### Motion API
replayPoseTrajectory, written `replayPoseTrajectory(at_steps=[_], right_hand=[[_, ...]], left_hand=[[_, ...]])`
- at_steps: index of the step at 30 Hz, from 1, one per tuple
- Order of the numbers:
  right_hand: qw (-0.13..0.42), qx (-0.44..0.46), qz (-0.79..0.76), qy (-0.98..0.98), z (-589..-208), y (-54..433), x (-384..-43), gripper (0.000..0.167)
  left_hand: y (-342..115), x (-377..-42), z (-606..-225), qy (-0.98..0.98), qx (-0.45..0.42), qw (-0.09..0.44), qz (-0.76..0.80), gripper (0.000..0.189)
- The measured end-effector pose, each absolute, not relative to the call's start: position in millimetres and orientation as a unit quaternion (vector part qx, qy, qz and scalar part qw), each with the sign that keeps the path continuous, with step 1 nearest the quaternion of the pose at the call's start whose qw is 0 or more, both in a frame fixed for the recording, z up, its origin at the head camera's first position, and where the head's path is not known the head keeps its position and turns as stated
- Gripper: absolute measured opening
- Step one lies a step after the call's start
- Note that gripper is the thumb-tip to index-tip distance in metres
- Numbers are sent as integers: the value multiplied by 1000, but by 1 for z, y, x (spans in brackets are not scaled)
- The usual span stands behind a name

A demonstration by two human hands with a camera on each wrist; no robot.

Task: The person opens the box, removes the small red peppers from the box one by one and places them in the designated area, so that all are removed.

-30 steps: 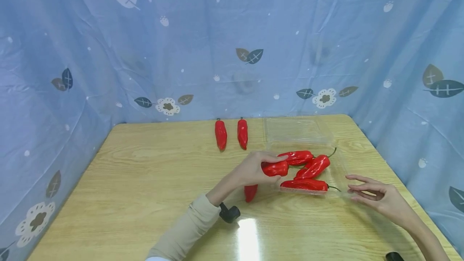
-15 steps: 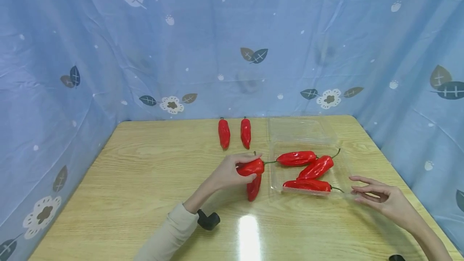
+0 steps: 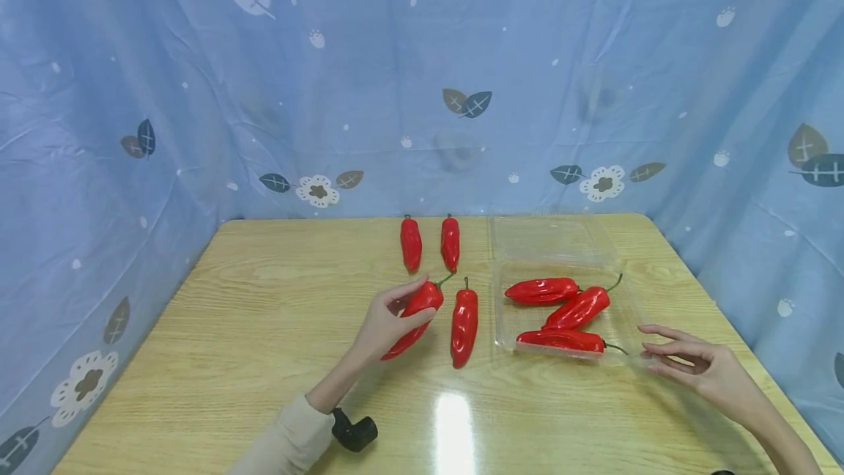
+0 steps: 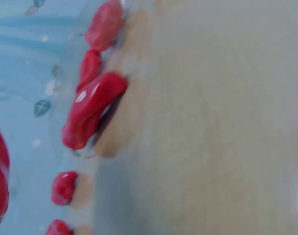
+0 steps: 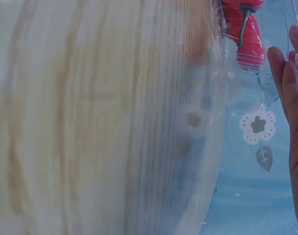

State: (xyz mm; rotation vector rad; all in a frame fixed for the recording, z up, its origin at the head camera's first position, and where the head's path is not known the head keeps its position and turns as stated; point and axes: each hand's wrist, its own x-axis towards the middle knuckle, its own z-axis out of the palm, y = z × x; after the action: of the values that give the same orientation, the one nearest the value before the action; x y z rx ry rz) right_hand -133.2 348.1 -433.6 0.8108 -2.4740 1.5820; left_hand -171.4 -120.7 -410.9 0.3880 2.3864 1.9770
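Tabletop [image 3: 283,314] of pale wood grain runs beneath everything, and on its right half lies a clear container [image 3: 499,314], its lid [image 3: 547,237] laid back flat behind it. Such thin walls look light and flexible, apt to skid if nudged, so a corner or rim seems the best place to steady it. Three red peppers [image 3: 576,308] lie inside it; outside, a pair [image 3: 450,242] lies toward the back edge, and a single pepper [image 3: 464,328] sits between the container and the held pepper [image 3: 427,297]. This last one slants, stem up and to the right, just left of the single pepper; whether its tip touches the wood I cannot tell. Its gloss suggests a slick skin over a light, fairly firm body, and the broad shoulder near the stem should give the surest hold, the narrow tip being likelier to roll. The left hand [image 3: 387,322] comes in from the near left, thumb on the near side and fingers on the far side, pinching the pepper's upper half. The right hand [image 3: 705,372] comes from the near right, fingers slightly fanned, thumb and fingertips pinching the container's clear edge at its front corner.
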Motion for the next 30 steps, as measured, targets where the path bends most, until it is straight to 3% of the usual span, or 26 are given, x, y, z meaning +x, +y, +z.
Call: replayPoseTrajectory(at_steps=[6, 12, 30], right_hand=[[55, 261, 507, -819, -434, 347, -132, 31], [53, 266, 505, -820, -435, 347, -132, 32], [50, 254, 496, -829, -432, 347, -132, 30]], left_hand=[[-117, -160, -430, 725, -21, -15, 688, 57], [-113, -173, -442, 664, -129, -32, 736, 61], [-104, -207, -452, 628, -187, -70, 752, 57]])
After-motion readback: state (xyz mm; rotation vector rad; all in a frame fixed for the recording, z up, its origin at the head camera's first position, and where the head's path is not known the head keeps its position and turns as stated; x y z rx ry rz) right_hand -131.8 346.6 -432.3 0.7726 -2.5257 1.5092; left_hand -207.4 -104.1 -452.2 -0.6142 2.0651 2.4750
